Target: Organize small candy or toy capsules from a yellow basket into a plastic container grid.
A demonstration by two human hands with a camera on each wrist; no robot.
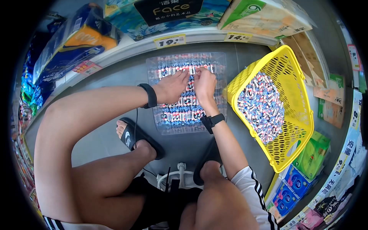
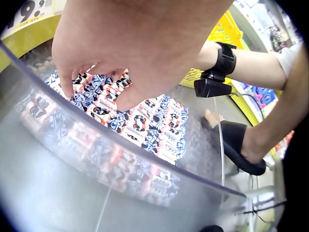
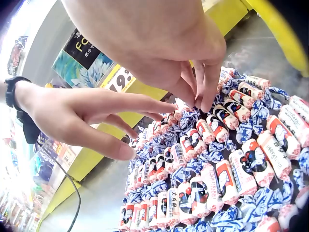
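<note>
- Lying side by side in rows, the wrapped candies [image 1: 182, 117] are covering much of the clear bin [image 1: 220, 76] at the upper centre of the head frame.
- Over the upper rows, the left hand [image 1: 173, 87] is hanging with loose, slightly bent fingers, apparently gripping nothing.
- Just beside it, the right hand [image 1: 205, 85] is holding its fingertips close together at the candies; whether it is pinching one, I cannot tell.
- Good lining-up is probably depending on a light touch: nudging each piece parallel and tucking its blue twisted ends clear of neighbouring labels.
- Toward the right of the frame, the yellow basket [image 1: 303, 115] is holding a loose heap of similar candies [image 1: 261, 105], seemingly within easy reach.
- Along the top, a price tag [image 1: 170, 41] is showing on the shelf edge.
</note>
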